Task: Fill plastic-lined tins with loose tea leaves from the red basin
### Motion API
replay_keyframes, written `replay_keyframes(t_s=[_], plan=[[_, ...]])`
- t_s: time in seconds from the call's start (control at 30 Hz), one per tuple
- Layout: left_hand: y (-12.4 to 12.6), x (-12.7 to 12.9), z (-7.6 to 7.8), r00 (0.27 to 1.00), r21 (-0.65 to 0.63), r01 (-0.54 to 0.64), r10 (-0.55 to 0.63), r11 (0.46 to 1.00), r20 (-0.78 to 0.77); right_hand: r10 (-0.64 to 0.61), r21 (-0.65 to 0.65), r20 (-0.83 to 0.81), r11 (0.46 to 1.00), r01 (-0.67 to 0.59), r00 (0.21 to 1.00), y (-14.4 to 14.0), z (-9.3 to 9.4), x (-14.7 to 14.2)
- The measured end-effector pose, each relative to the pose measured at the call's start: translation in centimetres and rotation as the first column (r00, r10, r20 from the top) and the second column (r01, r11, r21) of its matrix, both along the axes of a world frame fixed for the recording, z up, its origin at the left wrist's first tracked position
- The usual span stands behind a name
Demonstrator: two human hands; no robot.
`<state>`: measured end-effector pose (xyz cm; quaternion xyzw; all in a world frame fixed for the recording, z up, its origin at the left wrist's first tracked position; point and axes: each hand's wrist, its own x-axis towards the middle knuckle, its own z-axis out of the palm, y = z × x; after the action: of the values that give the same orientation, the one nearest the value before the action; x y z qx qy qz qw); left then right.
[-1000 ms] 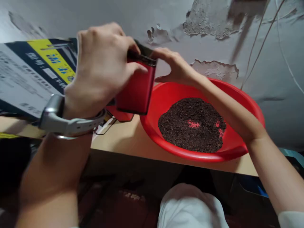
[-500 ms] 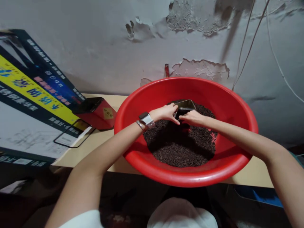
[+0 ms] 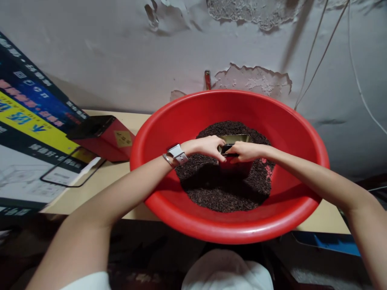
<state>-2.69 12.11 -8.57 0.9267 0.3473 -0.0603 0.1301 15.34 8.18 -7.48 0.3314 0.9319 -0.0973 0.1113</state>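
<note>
**Both hands pinch an open tin set into loose tea**

The fingers of the left hand [image 3: 203, 146] are curled and pressed together on the left rim of a small red tin [image 3: 234, 155], thumb underneath. The right hand [image 3: 245, 151] mirrors it on the near right rim, fingers bent and closed over the edge. Neither hand is spread; both pinch the tin's thin wall at its open mouth.

The tin stands partly sunk in a heap of dark tea leaves [image 3: 225, 189] in the middle of a wide red basin [image 3: 169, 121]. It looks like stiff, light sheet metal with smooth, somewhat slippery sides and a thin rim, so a hold on two opposite walls just below the mouth seems safest. The leaves are dry and loose and would likely spill at any tilt.

A watch [image 3: 177, 154] sits on the left wrist. Left of the basin, on the wooden table [image 3: 121, 177], a second red tin [image 3: 102, 137] lies beside a printed cardboard box [image 3: 27, 133].
</note>
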Motion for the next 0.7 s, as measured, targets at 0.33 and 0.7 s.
replay_keyframes(t_s=[0.33, 0.7], plan=[[1.1, 0.1, -0.6, 0.999, 0.281, -0.037, 0.042, 0.959, -0.01, -0.114, 0.289, -0.007, 0.951, 0.111, 0.993, 1.7, -3.0, 0.2], [0.1, -0.1, -0.2, 0.994, -0.02, -0.073, 0.071, 0.997, -0.087, -0.039, -0.087, -0.092, 0.996, 0.031, 0.995, 0.5, -0.7, 0.0]])
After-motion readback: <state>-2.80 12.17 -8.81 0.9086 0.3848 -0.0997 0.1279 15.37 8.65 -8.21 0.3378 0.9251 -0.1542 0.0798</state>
